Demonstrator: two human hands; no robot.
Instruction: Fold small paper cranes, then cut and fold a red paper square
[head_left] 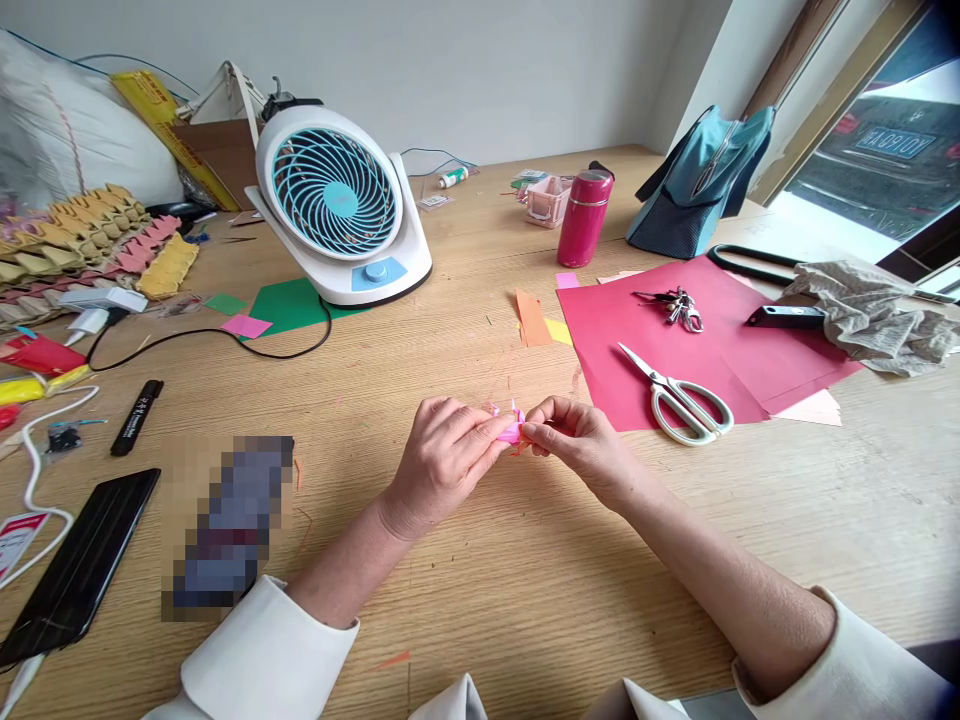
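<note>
Near the middle of the wooden table (480,560), both hands meet at a small piece of pink paper (511,432) with cut, curled ends. My left hand (454,450) is closed on its left side, the fingers laid over it and hiding part of it. From the right, my right hand (574,440) pinches the paper's edge between thumb and forefinger. Thin orange scraps lie just beneath and around the fingers. White-handled scissors (679,398) rest with blades apart on the red paper sheets (622,320), to the right of my right hand.
A white fan (341,200) stands at the back left on green paper (281,310). Behind my hands are an orange paper strip (532,318), a magenta flask (583,218) and a blue bag (701,185). Keys (684,312) lie on the red sheets. At left are a marker (137,418) and a black tablet-like device (82,560).
</note>
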